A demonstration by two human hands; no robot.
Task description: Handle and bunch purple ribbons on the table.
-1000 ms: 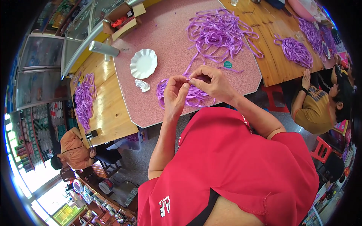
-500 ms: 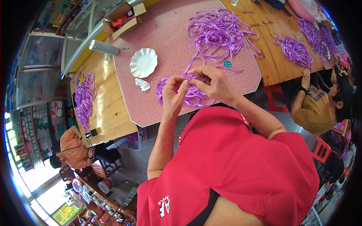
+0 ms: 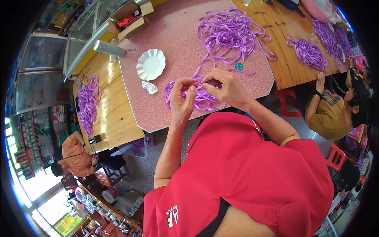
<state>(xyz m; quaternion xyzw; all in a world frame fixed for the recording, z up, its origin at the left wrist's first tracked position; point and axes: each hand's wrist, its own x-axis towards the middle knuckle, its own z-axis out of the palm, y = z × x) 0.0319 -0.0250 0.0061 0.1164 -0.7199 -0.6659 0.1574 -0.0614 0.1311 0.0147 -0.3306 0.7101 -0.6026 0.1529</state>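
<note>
While the person in a red shirt (image 3: 244, 166) leans over the pink speckled tabletop (image 3: 177, 51), both hands meet above a loose pile of purple ribbon (image 3: 205, 104) near its front edge. The left hand (image 3: 181, 98) is raised with thumb and forefinger bent toward each other; the right hand (image 3: 228, 90) faces it, its thumb and forefinger tips close together. Whether either hand's fingers are clamped on a strand cannot be told, since the tips are too small to read. A ribbon strand (image 3: 202, 65) runs from behind the hands up to a larger ribbon heap (image 3: 227, 33) at the far side. A round green piece (image 3: 239, 66) lies between that heap and the right hand. To the left of the near pile sit crumpled white paper (image 3: 149, 87) and, just beyond it, a white scalloped plate (image 3: 151, 64). Farther off, a grey cylinder (image 3: 109, 49) lies near an open cardboard box (image 3: 136, 27).
</note>
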